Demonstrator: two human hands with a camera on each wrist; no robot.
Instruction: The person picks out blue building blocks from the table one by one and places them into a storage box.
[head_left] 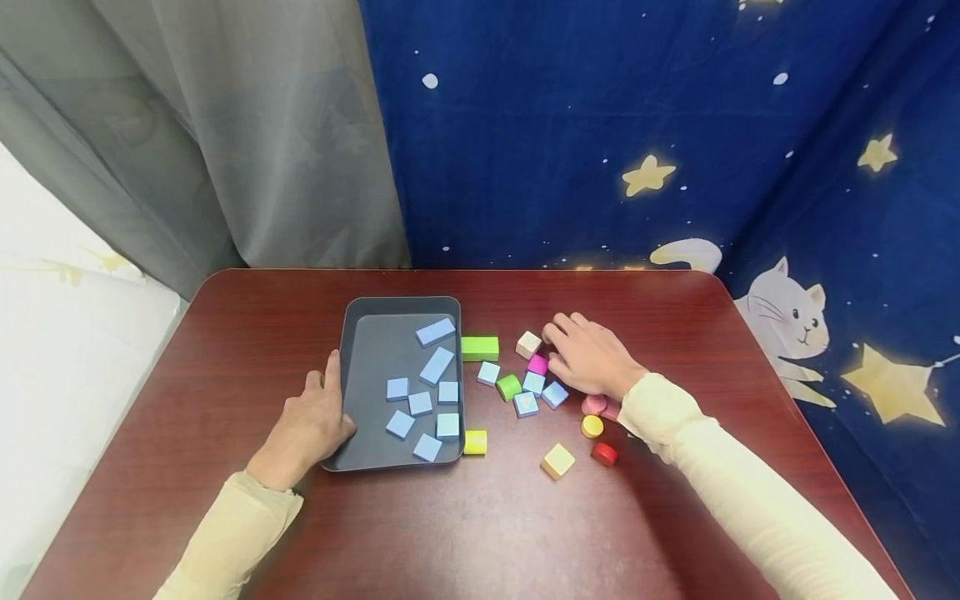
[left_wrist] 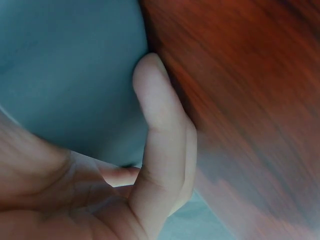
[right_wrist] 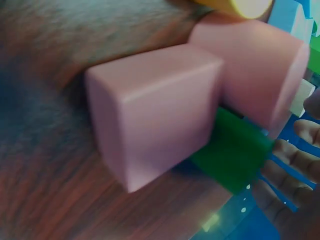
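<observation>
Blue star-print curtain (head_left: 525, 150) and grey curtain (head_left: 285, 125) behind a dark reddish-brown table (head_left: 487, 533). Dark grey tray (head_left: 371, 350) sits left of centre on the table, eight blue blocks (head_left: 420, 403) lying in it, two long and six short.

Left hand (head_left: 311, 421) at the tray's left side: thumb over the rim, fingers along the outer wall – the wall lies gripped between them, index finger fairly straight.

Right hand (head_left: 592, 354) over the right-hand scatter, fingers loosely bent and apart; nothing seen in its hold. Fingertips near the cream block (head_left: 528, 344), thumb just beside the magenta block (head_left: 537, 364) – contact cannot be told.

Around these: four loose blue blocks (head_left: 527, 404) and a green cylinder (head_left: 509, 387). Long green block (head_left: 481, 348) and yellow cylinder (head_left: 476, 442) lie against the tray's right side. By the right wrist, pink pieces (right_wrist: 155, 115), partly hidden from the head view; right wrist view shows a dark green block (right_wrist: 232, 150) beside them. Nearer the person: yellow disc (head_left: 592, 427), red piece (head_left: 604, 454), pale yellow block (head_left: 558, 461).
</observation>
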